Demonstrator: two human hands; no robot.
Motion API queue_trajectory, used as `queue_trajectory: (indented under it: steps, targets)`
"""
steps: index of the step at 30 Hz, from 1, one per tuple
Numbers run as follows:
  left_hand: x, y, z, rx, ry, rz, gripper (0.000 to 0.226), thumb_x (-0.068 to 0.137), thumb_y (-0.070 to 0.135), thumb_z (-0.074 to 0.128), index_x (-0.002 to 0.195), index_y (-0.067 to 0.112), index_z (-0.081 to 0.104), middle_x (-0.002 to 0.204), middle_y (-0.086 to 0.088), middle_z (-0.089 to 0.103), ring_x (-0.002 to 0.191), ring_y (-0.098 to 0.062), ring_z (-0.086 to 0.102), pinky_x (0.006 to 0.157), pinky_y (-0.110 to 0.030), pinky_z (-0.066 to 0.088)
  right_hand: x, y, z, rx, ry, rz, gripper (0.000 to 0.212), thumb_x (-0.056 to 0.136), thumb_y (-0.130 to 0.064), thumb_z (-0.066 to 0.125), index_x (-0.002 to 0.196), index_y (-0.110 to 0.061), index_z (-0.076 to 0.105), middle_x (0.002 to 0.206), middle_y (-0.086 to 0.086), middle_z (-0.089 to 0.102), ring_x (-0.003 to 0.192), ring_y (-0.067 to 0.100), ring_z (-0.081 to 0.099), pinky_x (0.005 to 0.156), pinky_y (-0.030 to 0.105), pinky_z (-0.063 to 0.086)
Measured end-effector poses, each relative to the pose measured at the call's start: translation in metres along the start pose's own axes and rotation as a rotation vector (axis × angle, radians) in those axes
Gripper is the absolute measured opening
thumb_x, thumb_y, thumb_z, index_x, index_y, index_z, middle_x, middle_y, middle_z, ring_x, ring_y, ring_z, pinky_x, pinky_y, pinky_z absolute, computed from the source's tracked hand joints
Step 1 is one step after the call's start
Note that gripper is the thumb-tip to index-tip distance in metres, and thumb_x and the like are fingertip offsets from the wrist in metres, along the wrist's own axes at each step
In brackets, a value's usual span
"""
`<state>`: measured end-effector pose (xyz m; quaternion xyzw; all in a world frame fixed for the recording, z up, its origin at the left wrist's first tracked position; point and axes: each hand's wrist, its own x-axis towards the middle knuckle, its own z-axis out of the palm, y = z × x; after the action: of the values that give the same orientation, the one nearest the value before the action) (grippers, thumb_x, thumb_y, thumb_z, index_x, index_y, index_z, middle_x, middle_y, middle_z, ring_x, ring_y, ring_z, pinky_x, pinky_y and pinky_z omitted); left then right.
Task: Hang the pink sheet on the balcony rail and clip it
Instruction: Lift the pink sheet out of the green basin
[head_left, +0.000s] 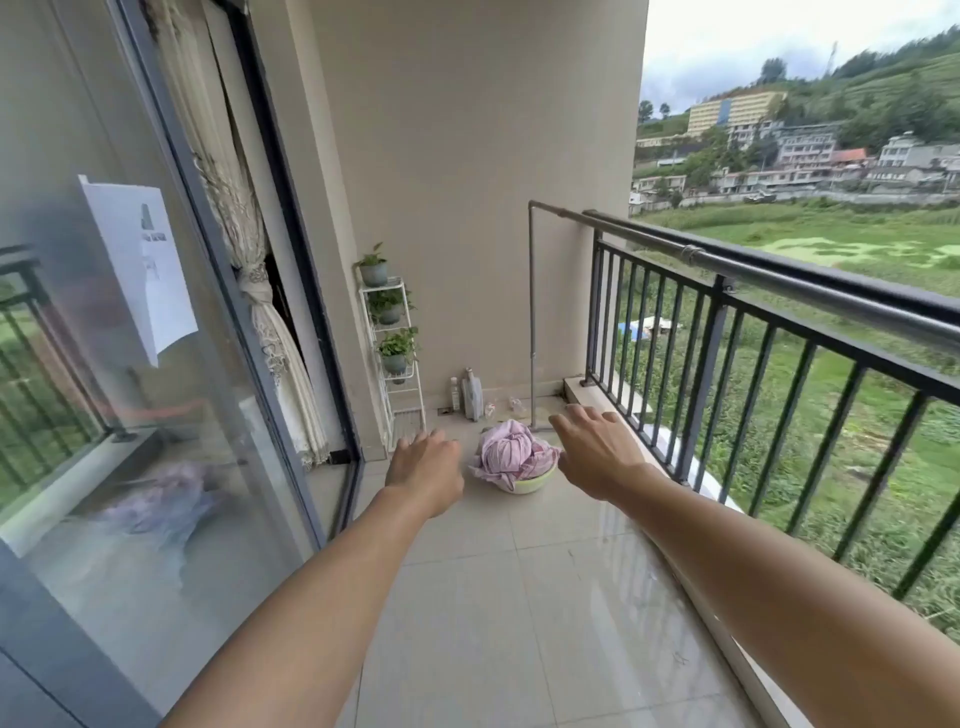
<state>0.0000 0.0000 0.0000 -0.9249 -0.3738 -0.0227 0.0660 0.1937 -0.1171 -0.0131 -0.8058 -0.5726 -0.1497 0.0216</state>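
The pink sheet lies bunched up in a pale basin on the tiled balcony floor, some way ahead of me. Both my arms reach forward toward it. My left hand hovers to the left of the basin, palm down, fingers apart and holding nothing. To the right of the basin, my right hand is likewise spread and holds nothing. Neither hand touches the sheet. The black balcony rail runs along the right side, with a grey metal pole along its top. No clips are visible.
A white plant stand with three potted plants stands by the far wall. Bottles sit on the floor behind the basin. A glass sliding door with a paper taped to it lines the left side. An upright grey post stands near the corner.
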Motion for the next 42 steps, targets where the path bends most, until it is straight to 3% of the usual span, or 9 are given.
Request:
queue_trajectory:
  steps: [8, 17, 23, 30, 36, 42]
  targets:
    - [0.089, -0.006, 0.028, 0.01, -0.018, -0.004, 0.027, 0.092, 0.021, 0.048, 0.117, 0.016, 0.057, 0.123, -0.008, 0.054, 0.119, -0.027, 0.049, 0.099, -0.043, 0.035, 0.083, 0.031, 0.05, 0.009, -0.017, -0.017, 0.042, 0.089, -0.028, 0.055, 0.128, -0.015, 0.047, 0.133, 0.01, 0.05, 0.122, 0.029, 0.049, 0.096, 0.04, 0.041]
    - [0.225, -0.023, 0.053, -0.015, -0.049, -0.036, 0.031, 0.092, 0.022, 0.048, 0.12, 0.015, 0.057, 0.124, -0.007, 0.053, 0.118, -0.026, 0.049, 0.098, -0.041, 0.037, 0.228, 0.07, 0.108, 0.057, -0.063, -0.037, 0.044, 0.087, -0.024, 0.055, 0.129, -0.015, 0.046, 0.135, 0.011, 0.05, 0.123, 0.029, 0.049, 0.097, 0.04, 0.041]
    - [0.292, -0.057, 0.091, -0.076, -0.107, -0.082, 0.032, 0.093, 0.026, 0.049, 0.122, 0.014, 0.058, 0.129, -0.007, 0.051, 0.12, -0.027, 0.049, 0.098, -0.039, 0.035, 0.306, 0.068, 0.155, 0.09, -0.139, -0.09, 0.043, 0.087, -0.019, 0.05, 0.13, -0.017, 0.046, 0.131, 0.009, 0.05, 0.12, 0.029, 0.049, 0.093, 0.04, 0.042]
    - [0.396, -0.118, 0.156, -0.149, -0.173, -0.102, 0.025, 0.092, 0.021, 0.047, 0.112, 0.014, 0.06, 0.12, -0.006, 0.053, 0.108, -0.028, 0.054, 0.091, -0.038, 0.038, 0.424, 0.068, 0.238, 0.064, -0.191, -0.129, 0.049, 0.086, -0.024, 0.051, 0.134, -0.017, 0.045, 0.136, 0.008, 0.048, 0.122, 0.028, 0.049, 0.093, 0.038, 0.042]
    - [0.512, -0.18, 0.191, -0.198, -0.22, -0.073, 0.028, 0.093, 0.022, 0.046, 0.117, 0.015, 0.059, 0.121, -0.004, 0.053, 0.111, -0.028, 0.053, 0.088, -0.036, 0.039, 0.531, 0.077, 0.3, 0.108, -0.26, -0.037, 0.045, 0.088, -0.023, 0.052, 0.132, -0.017, 0.047, 0.136, 0.009, 0.049, 0.123, 0.028, 0.047, 0.096, 0.037, 0.042]
    - [0.627, -0.217, 0.226, -0.225, -0.315, -0.013, 0.028, 0.093, 0.024, 0.047, 0.117, 0.016, 0.06, 0.122, -0.004, 0.054, 0.108, -0.028, 0.056, 0.086, -0.034, 0.044, 0.607, 0.109, 0.347, 0.151, -0.35, 0.123, 0.051, 0.088, -0.034, 0.055, 0.136, -0.021, 0.045, 0.137, 0.007, 0.049, 0.125, 0.027, 0.047, 0.096, 0.036, 0.042]
